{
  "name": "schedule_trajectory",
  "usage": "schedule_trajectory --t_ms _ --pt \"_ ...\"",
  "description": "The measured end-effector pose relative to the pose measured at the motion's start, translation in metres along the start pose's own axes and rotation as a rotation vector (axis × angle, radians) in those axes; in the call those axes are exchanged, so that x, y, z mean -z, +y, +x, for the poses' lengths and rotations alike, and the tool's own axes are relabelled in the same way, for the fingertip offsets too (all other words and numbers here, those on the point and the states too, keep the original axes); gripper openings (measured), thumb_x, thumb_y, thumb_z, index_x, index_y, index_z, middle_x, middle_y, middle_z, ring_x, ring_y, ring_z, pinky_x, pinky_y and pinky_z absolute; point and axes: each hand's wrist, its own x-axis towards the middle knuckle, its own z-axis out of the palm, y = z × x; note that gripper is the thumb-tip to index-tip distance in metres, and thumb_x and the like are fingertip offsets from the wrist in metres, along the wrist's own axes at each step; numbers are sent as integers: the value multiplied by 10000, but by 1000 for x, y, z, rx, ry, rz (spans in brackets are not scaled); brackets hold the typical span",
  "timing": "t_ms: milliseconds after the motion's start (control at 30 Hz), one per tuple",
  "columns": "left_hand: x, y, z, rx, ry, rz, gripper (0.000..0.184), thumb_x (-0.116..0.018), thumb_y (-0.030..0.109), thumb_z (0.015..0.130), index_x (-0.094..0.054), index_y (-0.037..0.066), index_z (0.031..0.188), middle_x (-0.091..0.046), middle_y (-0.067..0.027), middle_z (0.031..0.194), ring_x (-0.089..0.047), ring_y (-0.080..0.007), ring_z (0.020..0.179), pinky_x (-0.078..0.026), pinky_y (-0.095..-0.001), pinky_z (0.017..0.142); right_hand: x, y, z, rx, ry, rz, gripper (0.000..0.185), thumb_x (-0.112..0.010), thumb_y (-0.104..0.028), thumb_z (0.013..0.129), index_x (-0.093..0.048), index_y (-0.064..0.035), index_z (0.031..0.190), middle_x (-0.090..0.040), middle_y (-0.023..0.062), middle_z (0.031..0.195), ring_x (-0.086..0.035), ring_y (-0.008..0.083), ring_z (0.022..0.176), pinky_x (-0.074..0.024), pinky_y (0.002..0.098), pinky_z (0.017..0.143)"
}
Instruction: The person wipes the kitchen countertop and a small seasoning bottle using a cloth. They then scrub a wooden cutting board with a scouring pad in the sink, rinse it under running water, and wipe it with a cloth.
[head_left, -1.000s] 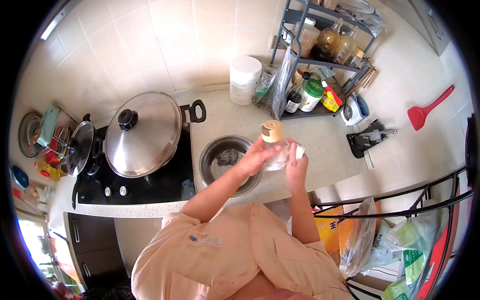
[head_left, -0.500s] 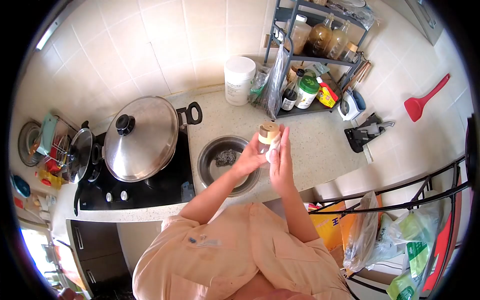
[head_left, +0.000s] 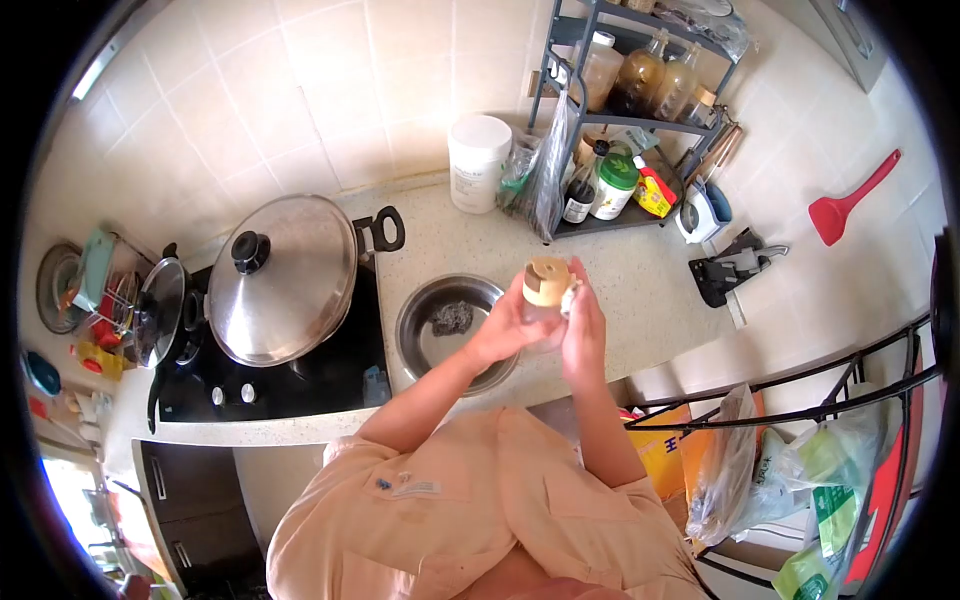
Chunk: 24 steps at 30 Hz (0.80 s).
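My left hand (head_left: 505,328) is wrapped round the left side of a small clear jar with a tan lid (head_left: 547,281), held upright over the counter. Against the jar's right side, my right hand (head_left: 583,325) presses a white cloth (head_left: 570,297), mostly hidden by the fingers. Just left of and below the jar sits a steel basin (head_left: 418,345) with a grey scouring pad (head_left: 453,318) in it.
A large lidded wok (head_left: 290,290) stands on the black stove (head_left: 320,385) at left. Behind the basin is a white tub (head_left: 478,165). A rack (head_left: 610,225) holds bottles, with a knife holder (head_left: 712,282) to its right. Bags hang on a black metal frame (head_left: 800,398) at lower right.
My right hand and the white cloth have shifted round the jar's side. Since the last earlier frame, the jar and both hands have moved slightly to the right.
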Motion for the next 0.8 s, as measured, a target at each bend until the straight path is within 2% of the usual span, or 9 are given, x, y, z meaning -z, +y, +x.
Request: schedule_trajectory --t_ms 100,233,333,467,500,600,667,733,800 --pt "4 -11 7 -14 39 58 735 -718 208 688 -299 61 1274 -476 -47 1163 -432 -147 1096 -367 -305 922 -15 -11 -12 399 80 -589 455 -258 -292 958 -322 -18 1315 -388 153 1316 -399 239 1189 -312 328 978" --pt "-16 -4 -3 42 -4 -78 715 -701 170 685 -305 73 1272 -452 -44 1188 -426 -145 1093 -393 -308 899 1 -10 16 -27 98 -36 474 -265 -319 955 -330 -17 1314 -455 158 1258 -442 223 1146 -338 328 957" --pt "-5 -7 -1 106 -115 98 784 -719 144 701 -246 97 1325 -418 -33 1242 -405 -145 1139 -341 -301 957 9 0 26 -297 38 346 486 -263 -325 955 -337 6 1304 -481 166 1227 -451 234 1135 -337 334 960" --pt "3 -11 9 100 -55 -103 781 -705 180 723 -224 91 1332 -416 -35 1242 -402 -143 1138 -334 -305 961 -17 -13 -12 432 157 -601 466 -287 -282 955 -342 41 1286 -448 194 1253 -428 275 1166 -336 348 967" --pt "4 -7 9 121 -103 -86 787 -703 189 726 -215 88 1336 -409 -36 1248 -395 -143 1143 -329 -308 965 -19 -14 -10 441 186 -533 449 -287 -263 956 -350 42 1279 -438 207 1258 -413 295 1182 -333 349 971" --pt "-9 5 -6 240 -183 -107 810 -690 218 737 -179 85 1352 -335 -42 1307 -329 -151 1197 -297 -319 987 7 -15 30 -74 -8 132 454 -285 -282 956 -363 36 1271 -445 200 1253 -418 295 1178 -337 347 969" --pt "-6 1 -7 209 -200 -84 775 -670 230 750 -197 82 1346 -374 -60 1280 -372 -179 1176 -328 -337 969 12 -15 38 -218 -81 290 492 -266 -330 953 -358 34 1271 -446 189 1257 -421 270 1175 -343 341 967" --pt "6 -12 0 264 -261 -340 745 -662 242 754 -225 80 1336 -408 -73 1253 -405 -195 1153 -355 -353 950 20 -13 43 -364 -167 429 531 -247 -377 950 -354 32 1271 -447 178 1261 -424 244 1171 -349 335 964" --pt "10 -16 8 286 -220 -444 719 -658 250 756 -252 80 1325 -437 -82 1229 -433 -206 1131 -379 -366 930 25 -3 36 -263 -170 297 529 -265 -410 943 -372 -14 1278 -465 145 1236 -467 217 1098 -378 309 907"
